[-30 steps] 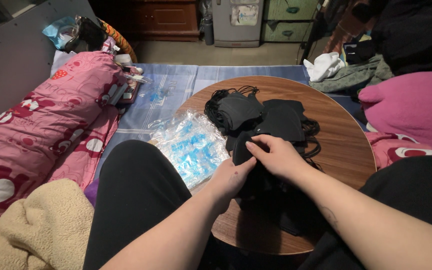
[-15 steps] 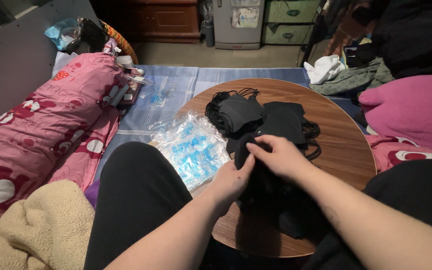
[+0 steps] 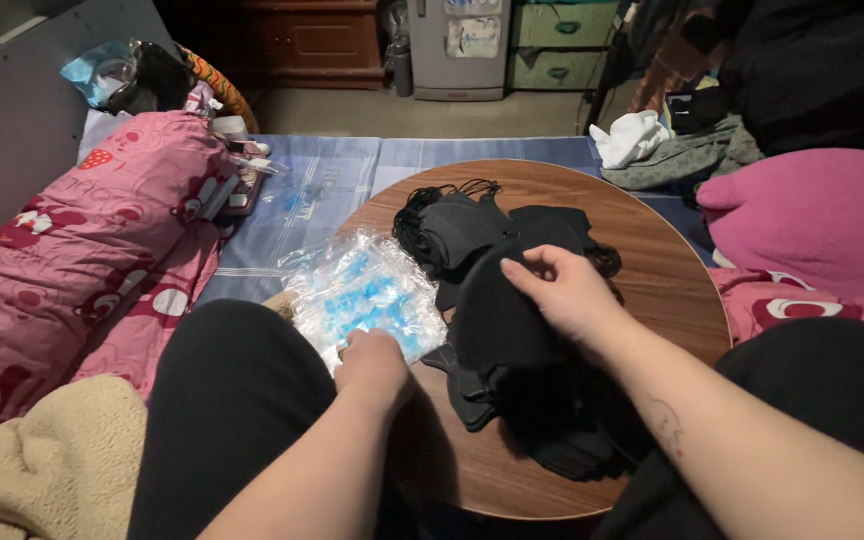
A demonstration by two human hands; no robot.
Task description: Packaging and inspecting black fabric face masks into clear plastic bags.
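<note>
Both forearms bare, no sleeves in view; small dark tattoo on the right forearm; left hand (image 3: 372, 368) and right hand (image 3: 564, 292) ungloved, no rings seen; black trousers on both legs

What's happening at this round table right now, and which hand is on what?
A person sits at a round wooden table sorting black face masks. The right hand rests on top of the pile, fingers pinching one mask. The left hand is at the near edge of a clear plastic packet pile with blue print, touching it. More masks lie bunched at the far side, ear loops showing.
</note>
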